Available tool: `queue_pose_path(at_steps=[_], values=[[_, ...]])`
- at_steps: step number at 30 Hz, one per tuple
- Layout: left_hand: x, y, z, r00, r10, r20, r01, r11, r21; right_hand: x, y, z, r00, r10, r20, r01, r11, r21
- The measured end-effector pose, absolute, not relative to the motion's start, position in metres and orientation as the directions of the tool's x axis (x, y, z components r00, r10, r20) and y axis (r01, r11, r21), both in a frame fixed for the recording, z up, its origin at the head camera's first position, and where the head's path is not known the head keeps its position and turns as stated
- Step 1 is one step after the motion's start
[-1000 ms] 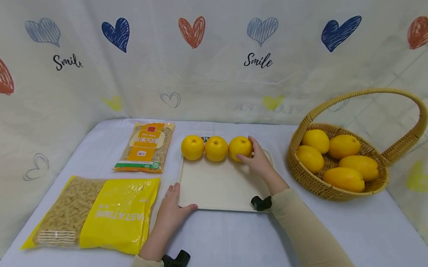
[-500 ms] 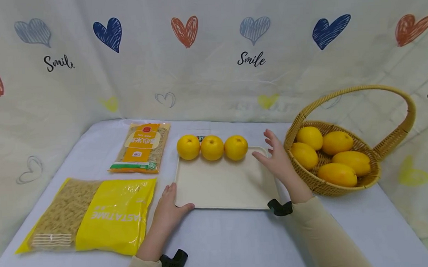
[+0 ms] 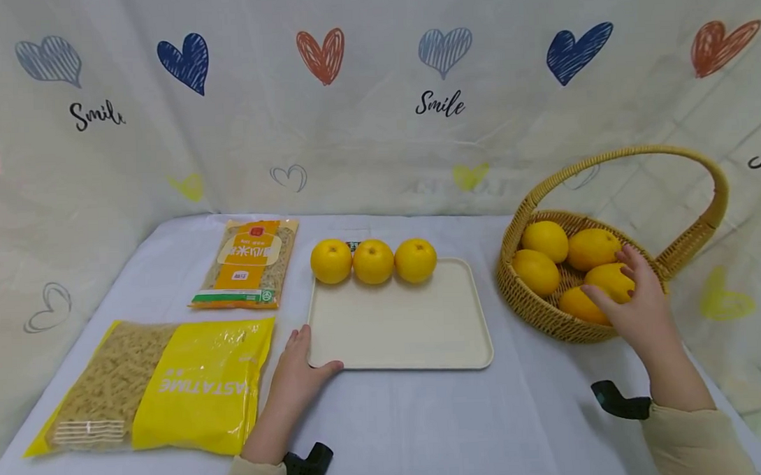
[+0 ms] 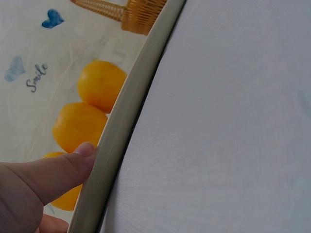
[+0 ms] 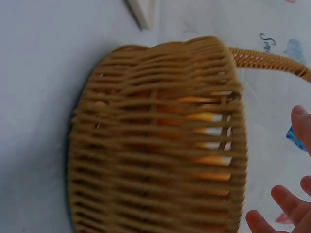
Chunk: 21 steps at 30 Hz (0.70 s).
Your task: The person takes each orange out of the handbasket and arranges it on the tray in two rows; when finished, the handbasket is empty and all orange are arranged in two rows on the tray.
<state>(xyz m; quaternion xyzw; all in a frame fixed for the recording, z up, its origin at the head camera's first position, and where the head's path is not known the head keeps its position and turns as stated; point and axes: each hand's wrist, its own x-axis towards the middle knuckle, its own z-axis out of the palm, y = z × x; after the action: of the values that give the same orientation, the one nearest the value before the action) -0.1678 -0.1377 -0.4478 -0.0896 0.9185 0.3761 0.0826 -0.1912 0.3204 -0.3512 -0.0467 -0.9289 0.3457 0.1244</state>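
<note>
My left hand (image 3: 299, 374) rests at the near left corner of a cream tray (image 3: 396, 335). Its thumb (image 4: 73, 165) touches the tray's front edge, with the other fingers extended along the left side. A row of three yellow oranges (image 3: 373, 261) lines the tray's far edge. Over the near right side of a wicker basket (image 3: 534, 316) hovers my right hand (image 3: 644, 312), fingers spread and holding nothing. The basket contains round oranges (image 3: 536, 273) and longer mangoes (image 3: 593, 249); the hand partly covers the nearest mangoes. In the right wrist view, fingertips (image 5: 284, 199) show beyond the basket wall.
On the left lies a yellow pasta bag (image 3: 197, 391), close to my left forearm. Behind it is an orange-labelled grain packet (image 3: 246, 264). The basket's tall handle (image 3: 642, 150) arches over the fruit. A white curtain with hearts (image 3: 376, 126) hangs behind the table.
My right hand has let go of the rightmost orange on the tray and moved right, over the basket. My left hand stays at the tray corner. The head view has shifted slightly.
</note>
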Motion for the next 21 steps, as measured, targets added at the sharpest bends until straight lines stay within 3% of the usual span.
queue_pose_path(at_steps=[9,21], values=[[-0.168,-0.137,-0.448,-0.97,-0.108,-0.219,-0.233,0.68,0.695,-0.185,0.34,-0.373,-0.99,0.107,0.093,0.05,0.879,-0.473],[-0.167,-0.136,-0.448,-0.969,-0.117,-0.216,-0.235,0.694,0.68,-0.19,0.347,-0.377,-0.998,0.059,0.037,0.039,0.914,-0.403]])
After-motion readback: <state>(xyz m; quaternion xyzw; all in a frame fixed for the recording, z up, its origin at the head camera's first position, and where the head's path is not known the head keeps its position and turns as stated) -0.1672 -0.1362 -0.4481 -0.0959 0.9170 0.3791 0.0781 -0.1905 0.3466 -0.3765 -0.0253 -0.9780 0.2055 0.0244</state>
